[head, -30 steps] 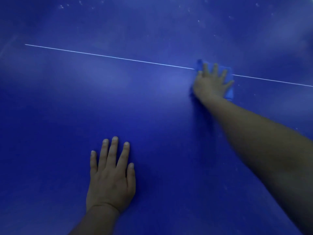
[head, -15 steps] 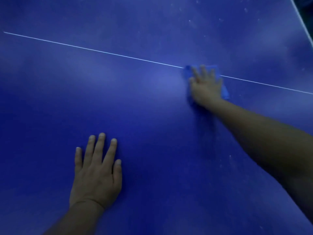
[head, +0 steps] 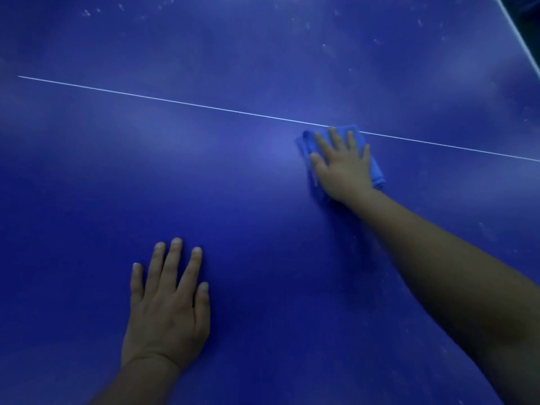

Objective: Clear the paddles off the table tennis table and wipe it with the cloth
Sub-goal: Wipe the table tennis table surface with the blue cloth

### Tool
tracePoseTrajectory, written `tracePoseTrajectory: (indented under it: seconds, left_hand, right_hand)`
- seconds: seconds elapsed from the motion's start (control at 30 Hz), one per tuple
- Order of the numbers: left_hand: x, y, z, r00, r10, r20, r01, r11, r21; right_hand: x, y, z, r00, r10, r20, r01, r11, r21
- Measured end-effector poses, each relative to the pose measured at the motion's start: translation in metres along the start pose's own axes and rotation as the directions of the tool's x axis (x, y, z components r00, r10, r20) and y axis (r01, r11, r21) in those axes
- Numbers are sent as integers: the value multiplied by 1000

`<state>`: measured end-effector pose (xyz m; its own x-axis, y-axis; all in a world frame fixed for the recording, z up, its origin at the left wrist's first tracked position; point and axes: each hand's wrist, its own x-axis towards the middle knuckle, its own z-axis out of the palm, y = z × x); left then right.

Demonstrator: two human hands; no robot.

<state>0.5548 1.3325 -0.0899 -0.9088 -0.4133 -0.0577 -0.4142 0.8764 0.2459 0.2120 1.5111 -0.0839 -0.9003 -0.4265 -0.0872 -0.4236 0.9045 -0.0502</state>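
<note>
The blue table tennis table [head: 233,185] fills the view, crossed by a thin white centre line [head: 175,101]. My right hand [head: 343,165] lies flat with fingers spread on a folded blue cloth [head: 377,172], pressing it onto the table right at the white line. Only the cloth's edges show around the hand. My left hand [head: 168,305] rests flat on the bare table nearer to me, fingers apart, holding nothing. No paddles are in view.
Pale dust specks [head: 324,46] dot the far part of the table beyond the line. The table's white-edged corner [head: 517,21] shows at the top right, with darkness past it.
My right hand and the cloth slid a little to the left along the white line. My left hand stays planted flat on the table while the view shifts.
</note>
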Motion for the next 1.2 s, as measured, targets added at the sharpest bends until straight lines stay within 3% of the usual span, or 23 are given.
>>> tracePoseTrajectory:
  seconds: [0.07,0.17,0.2,0.27,0.33,0.37,0.4,0.43,0.53,0.6,0.67,0.7,0.73,0.8,0.83,0.87,0.9,0.93,1.0,1.03,1.1,1.13,1.2]
  left_hand:
    - [-1,1,1,1000,2,4,-2,1000,4]
    - [0,1,0,1000,5,-6,-5,1000,-8]
    - [0,1,0,1000,5,-15,-6,1000,-17]
    - [0,3,-1,999,7,-31,-9,999,-45]
    - [1,4,-3,1000,8,-29,-10,999,-52]
    - [1,4,-4,1000,7,-23,-8,999,-46]
    - [1,4,-4,1000,4,-15,-5,999,-38]
    - [1,4,-5,1000,3,-7,-4,1000,-29]
    - [1,5,-5,1000,-2,10,2,1000,-26]
    - [0,6,-3,1000,-2,8,2,1000,-28]
    - [0,5,-2,1000,-6,5,6,999,-37]
    - [0,4,-2,1000,-3,6,3,999,-41]
    - [0,2,-2,1000,-1,7,1,999,-50]
    - [0,2,-3,1000,0,1,0,998,-60]
    - [0,2,-3,1000,4,3,-4,999,-52]
    - [0,3,-4,1000,6,13,-5,999,-45]
    - [0,3,-4,1000,3,24,-2,999,-44]
    - [-1,3,-5,999,-2,32,4,999,-45]
    - [-2,1,-4,999,-8,41,10,999,-41]
    - [-2,1,-4,999,-8,47,10,999,-36]
    - [-2,2,-3,999,-11,53,13,999,-39]
    - [-2,2,-3,998,-13,53,15,999,-40]
    - [-1,2,-4,998,-10,59,12,999,-33]
  right_hand:
    - [2,5,-6,994,102,26,-103,994,34]
    - [-65,-28,9,948,-318,-6,318,948,4]
    - [-103,-35,15,854,-521,0,521,854,20]
    - [-185,-36,28,563,-824,65,823,566,49]
    - [-211,-19,29,331,-936,116,934,343,103]
    - [-196,-10,24,295,-947,128,947,308,96]
    - [-169,-6,20,329,-937,121,941,335,40]
    - [-135,-4,14,435,-895,97,901,434,-31]
    - [-36,-4,-7,888,-457,56,459,887,-44]
    - [-7,-16,-12,981,-190,34,189,981,30]
    - [-16,-42,-2,973,-232,17,232,973,7]
    - [-39,-54,5,925,-379,-2,379,925,-16]
    - [-72,-62,12,813,-583,6,583,813,-18]
    - [-145,-54,28,439,-896,63,897,441,18]
    - [-163,-35,28,286,-953,98,955,292,51]
    - [-163,-12,23,216,-968,125,972,226,68]
    - [-146,9,17,247,-961,124,967,253,33]
    - [-120,27,11,388,-916,100,921,389,-19]
    - [-54,56,-2,833,-552,41,554,832,-35]
    - [-28,68,-10,957,-289,35,290,957,-28]
    - [-2,80,-18,992,122,9,-123,991,57]
    - [-2,76,-17,979,204,18,-204,976,80]
    - [-25,50,-5,994,105,0,-105,994,11]
